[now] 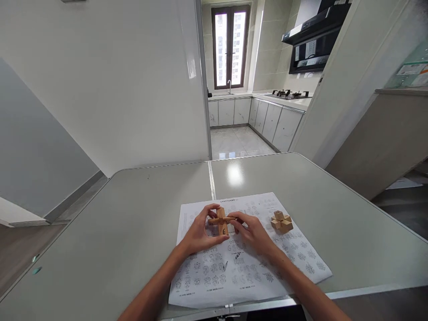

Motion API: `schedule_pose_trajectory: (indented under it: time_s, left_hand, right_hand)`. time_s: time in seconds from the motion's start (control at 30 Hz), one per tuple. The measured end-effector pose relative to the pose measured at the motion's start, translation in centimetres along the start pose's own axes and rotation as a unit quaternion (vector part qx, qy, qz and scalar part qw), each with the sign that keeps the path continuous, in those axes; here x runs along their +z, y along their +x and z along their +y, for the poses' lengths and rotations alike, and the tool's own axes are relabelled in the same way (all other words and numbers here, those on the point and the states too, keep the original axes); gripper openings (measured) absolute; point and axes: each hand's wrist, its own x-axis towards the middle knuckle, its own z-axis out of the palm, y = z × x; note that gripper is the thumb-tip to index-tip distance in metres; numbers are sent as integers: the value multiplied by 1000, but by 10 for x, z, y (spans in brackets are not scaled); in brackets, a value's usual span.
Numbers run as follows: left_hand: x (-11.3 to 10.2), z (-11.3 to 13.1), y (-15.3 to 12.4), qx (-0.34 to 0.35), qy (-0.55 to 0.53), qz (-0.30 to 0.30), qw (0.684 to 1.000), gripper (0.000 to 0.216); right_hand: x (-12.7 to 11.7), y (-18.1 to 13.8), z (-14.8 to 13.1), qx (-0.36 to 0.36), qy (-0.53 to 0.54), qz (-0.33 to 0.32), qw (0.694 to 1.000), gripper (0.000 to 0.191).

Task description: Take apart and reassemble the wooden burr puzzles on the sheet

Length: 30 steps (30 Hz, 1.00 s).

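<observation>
There are two hands, one left hand (204, 229) and one right hand (254, 232), and two wooden puzzles, one held puzzle (222, 228) and one loose puzzle (282, 222). One table (133, 232) carries one printed sheet (240, 290) with two bold pen marks (225, 266), plus two small green bits (36, 270). Beyond are one window (230, 47) with two panes, one tap (229, 84), one stove (289, 94) and one range hood (310, 29).

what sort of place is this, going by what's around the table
Probably a home, perhaps a dining area beside a kitchen: through the doorway there's a gas hob on the counter, a range hood above it, and a sink faucet below the window.
</observation>
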Motion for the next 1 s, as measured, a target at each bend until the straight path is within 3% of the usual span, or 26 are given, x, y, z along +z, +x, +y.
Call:
schedule_pose_trajectory:
  time_s: [0.33,0.57,0.8,0.9,1.0]
  left_hand:
    - [0,-2,1,-18,-74,54,996,88]
    - [6,0,1,1,-181,30,983,101]
    - [11,7,-4,54,-14,69,996,96]
    - [15,7,-6,83,35,57,994,90]
    - [17,6,-6,136,84,42,986,90]
  right_hand:
    - [7,-1,1,22,97,-31,995,28]
    - [8,-1,1,36,123,-51,990,28]
    - [2,2,0,34,144,4,989,31]
    - [2,2,1,43,140,43,988,30]
    - [5,1,2,59,129,29,989,35]
